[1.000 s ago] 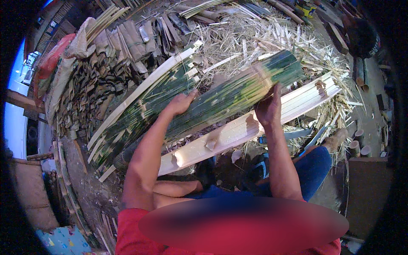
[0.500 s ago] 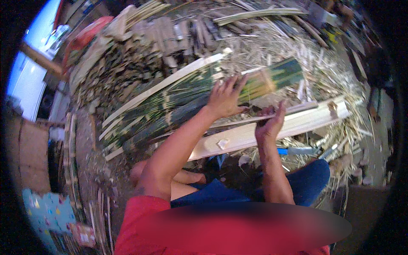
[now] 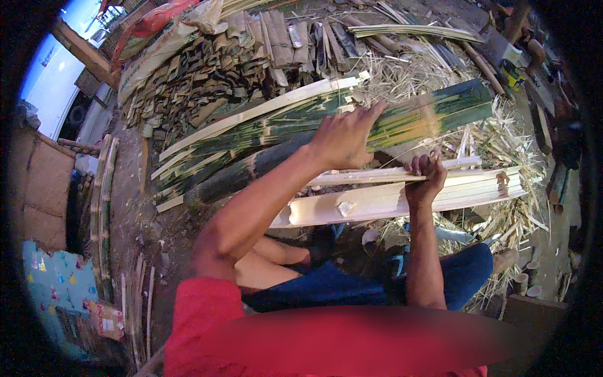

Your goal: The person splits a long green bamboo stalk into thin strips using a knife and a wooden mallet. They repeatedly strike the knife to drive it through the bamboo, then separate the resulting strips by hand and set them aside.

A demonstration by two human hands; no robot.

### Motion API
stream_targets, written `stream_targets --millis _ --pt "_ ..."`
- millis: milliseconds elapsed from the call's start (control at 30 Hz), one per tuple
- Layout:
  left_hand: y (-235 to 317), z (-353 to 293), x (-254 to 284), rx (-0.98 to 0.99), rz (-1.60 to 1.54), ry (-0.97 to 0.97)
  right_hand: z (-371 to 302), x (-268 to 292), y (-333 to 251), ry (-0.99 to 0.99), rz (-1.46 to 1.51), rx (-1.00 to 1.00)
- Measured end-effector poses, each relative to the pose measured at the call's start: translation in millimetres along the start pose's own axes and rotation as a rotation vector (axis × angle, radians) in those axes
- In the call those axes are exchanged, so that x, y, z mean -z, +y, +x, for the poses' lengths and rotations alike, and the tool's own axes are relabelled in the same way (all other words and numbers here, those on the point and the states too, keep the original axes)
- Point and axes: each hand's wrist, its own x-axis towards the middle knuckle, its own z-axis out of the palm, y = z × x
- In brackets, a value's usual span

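Observation:
My right hand [image 3: 427, 179] is closed around a long, pale split bamboo strip [image 3: 370, 176], its fingers curled over the top. Just below it lies a wide half-split bamboo piece [image 3: 377, 200], pale inner face up, across in front of my knees. My left hand [image 3: 342, 138] rests on a thick green and yellow bamboo length [image 3: 452, 113], fingers stretched to the right and thumb apart. Behind that hand, thinner green bamboo slats [image 3: 264, 129] lie side by side, with a pale strip [image 3: 251, 113] along their far edge.
Shavings [image 3: 509, 213] cover the ground on the right. A pile of dark split pieces [image 3: 182, 94] stands at the far left. More pale strips [image 3: 414, 31] lie at the back. A bluish flat blade-like thing [image 3: 453, 235] is partly hidden under the half-split piece.
The whole view has shifted, so the scene sits further right and higher. My left hand's fingers were spread wider and now lie closer together. My right hand keeps its hold on the strip.

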Motion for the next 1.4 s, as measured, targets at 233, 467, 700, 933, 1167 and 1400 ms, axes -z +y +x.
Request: stream_targets --millis 233,467,700,933,1167,1400 --pt "8.5 20.2 204.7 0.189 -0.025 0.526 -5.5 104.9 7.7 0.019 0.088 -0.077" --pt "-3.3 29.1 74.6 -0.050 -0.036 -0.010 10.0 -37.9 38.3 0.366 0.184 -0.197" --pt "-8.9 33.8 3.2 0.097 0.065 -0.159 45.5 127.8 -118.1 0.395 0.002 0.018" --pt "0.6 29.9 -48.0 0.148 0.163 0.034 57.6 108.9 -94.4 0.680 -0.954 0.109" --pt "3.5 17.3 -65.7 -0.040 0.169 0.216 15.2 -37.4 -37.0 0.211 -0.172 -0.193" --pt "29.2 21.0 -100.0 0.354 -0.143 -0.029 22.0 -61.8 1.9 0.450 -0.291 0.205"
